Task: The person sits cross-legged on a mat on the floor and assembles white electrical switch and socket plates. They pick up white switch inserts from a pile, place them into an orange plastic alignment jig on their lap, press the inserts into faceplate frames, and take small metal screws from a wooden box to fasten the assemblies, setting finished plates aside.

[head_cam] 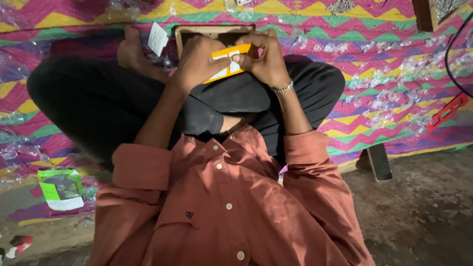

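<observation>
Seen from the head camera looking down over a rust-coloured buttoned shirt (221, 207), the person sits cross-legged in dark trousers (98, 98) on a zigzag-patterned mat (394, 74) of pink, yellow and green. Both hands meet at about twelve o'clock, above the lap. The left hand (199, 61) is curled shut around the left end of a small orange-and-white card (230, 63), its knuckles toward the camera, and the right hand (268, 59) is closed on the card's right end, fingers bent over its top edge; a metal bracelet (284, 88) circles that wrist. The card sits tilted between the two grips, its right end higher, just in front of a shallow wooden tray (185, 33) that lies on the mat behind the hands. A white rectangular plate (157, 38) lies just beside the tray at roughly eleven o'clock, near a bare foot (130, 51). Scraps of clear plastic wrap (409, 66) are strewn across the mat toward two o'clock. A red plastic strip (447, 112) lies at three o'clock, a dark phone (380, 161) rests at the mat's edge near four o'clock, and a green-and-white packet (61, 188) lies at eight o'clock.
</observation>
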